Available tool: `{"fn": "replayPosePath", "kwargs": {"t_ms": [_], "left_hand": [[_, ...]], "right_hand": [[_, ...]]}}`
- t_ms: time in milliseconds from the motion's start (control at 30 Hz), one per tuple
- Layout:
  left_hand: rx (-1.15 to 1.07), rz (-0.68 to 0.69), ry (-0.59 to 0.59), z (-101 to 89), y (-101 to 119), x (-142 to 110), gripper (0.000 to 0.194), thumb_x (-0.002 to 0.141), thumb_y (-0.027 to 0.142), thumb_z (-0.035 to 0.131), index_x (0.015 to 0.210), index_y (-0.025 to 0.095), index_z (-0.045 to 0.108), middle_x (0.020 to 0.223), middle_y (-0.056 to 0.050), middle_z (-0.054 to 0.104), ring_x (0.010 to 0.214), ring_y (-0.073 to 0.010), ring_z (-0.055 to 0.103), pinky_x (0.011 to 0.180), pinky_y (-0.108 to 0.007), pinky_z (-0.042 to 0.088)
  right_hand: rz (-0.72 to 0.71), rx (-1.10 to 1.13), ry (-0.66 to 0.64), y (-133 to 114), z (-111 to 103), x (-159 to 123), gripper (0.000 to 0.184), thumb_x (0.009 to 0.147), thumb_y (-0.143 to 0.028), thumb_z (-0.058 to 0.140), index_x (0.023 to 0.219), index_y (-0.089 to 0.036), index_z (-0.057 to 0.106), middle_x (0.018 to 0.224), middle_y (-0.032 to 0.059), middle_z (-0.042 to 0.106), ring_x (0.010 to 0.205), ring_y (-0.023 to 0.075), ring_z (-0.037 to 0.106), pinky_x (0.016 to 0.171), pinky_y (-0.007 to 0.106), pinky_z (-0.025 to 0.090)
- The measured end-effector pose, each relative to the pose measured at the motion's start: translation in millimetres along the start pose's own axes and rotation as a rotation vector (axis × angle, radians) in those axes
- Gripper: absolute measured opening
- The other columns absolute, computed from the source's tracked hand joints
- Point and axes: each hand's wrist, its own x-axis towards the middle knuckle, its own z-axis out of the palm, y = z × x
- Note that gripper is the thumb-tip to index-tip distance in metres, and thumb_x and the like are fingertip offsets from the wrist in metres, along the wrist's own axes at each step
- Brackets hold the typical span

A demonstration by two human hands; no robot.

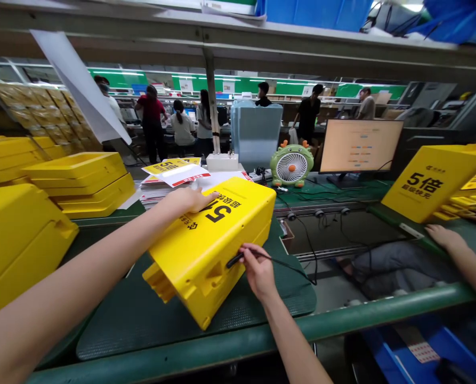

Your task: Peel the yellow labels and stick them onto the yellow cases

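A yellow plastic casing [217, 234] with black printed characters lies tilted on the green mat [150, 320] in front of me. My left hand [185, 200] is at its upper left edge, with one finger laid over the printed face and the other fingers partly hidden behind. Between its thumb and fingers, my right hand [258, 269] pinches a slim black cable end [234, 260]. Its tip is at the casing's side, close to a recess; I cannot tell whether it goes in. From that hand the thin black cable [289, 265] trails off right.
Yellow casings [81, 184] are stacked at left. Printed sheets [174, 173] lie behind, near a green fan [292, 165] and a monitor [361, 146]. At right, a co-worker's hand [445, 237] is beside another yellow casing [425, 184]. A green rail [261, 341] runs along the front.
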Motion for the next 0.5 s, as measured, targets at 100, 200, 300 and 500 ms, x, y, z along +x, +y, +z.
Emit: {"fn": "replayPosePath", "kwargs": {"t_ms": [100, 200, 300, 500], "left_hand": [[-0.019, 0.175, 0.005, 6.2, 1, -7, 0.089, 0.084, 0.075, 0.008, 0.151, 0.016, 0.004, 0.152, -0.022, 0.019, 0.129, -0.0444, 0.039, 0.103, -0.059, 0.031], [-0.015, 0.507, 0.041, 13.4, 3, -13, 0.077, 0.091, 0.068, 0.019, 0.151, 0.022, 0.007, 0.157, -0.006, -0.001, 0.144, -0.0298, 0.006, 0.116, -0.047, 0.005], [-0.02, 0.75, 0.06, 16.1, 8, -18, 0.073, 0.093, 0.065, 0.028, 0.15, 0.023, 0.009, 0.157, -0.001, 0.002, 0.144, -0.0227, -0.001, 0.116, -0.042, -0.003], [-0.077, 0.826, 0.049, 18.0, 25, -21, 0.066, 0.094, 0.065, 0.026, 0.149, 0.031, 0.011, 0.157, 0.002, 0.006, 0.144, -0.0219, 0.005, 0.116, -0.043, -0.002]], "right_hand": [[-0.008, 0.059, 0.084, -16, -14, -1, 0.02, 0.084, -0.034, 0.07, 0.09, -0.015, 0.065, 0.087, 0.0009, 0.067, 0.076, 0.0103, 0.064, 0.068, 0.021, 0.054], [0.002, 0.056, 0.081, -26, -11, -27, 0.016, 0.089, -0.035, 0.063, 0.09, -0.019, 0.065, 0.087, 0.0012, 0.066, 0.067, 0.009, 0.064, 0.057, 0.017, 0.052], [-0.004, 0.022, 0.045, -23, 9, -53, 0.01, 0.088, -0.03, 0.065, 0.091, -0.02, 0.067, 0.094, 0.003, 0.066, 0.07, 0.0111, 0.067, 0.062, 0.02, 0.056], [-0.051, -0.037, 0.098, -4, 36, -62, 0.014, 0.075, -0.015, 0.074, 0.084, -0.023, 0.068, 0.087, -0.001, 0.065, 0.067, 0.0116, 0.065, 0.063, 0.022, 0.058]]}}
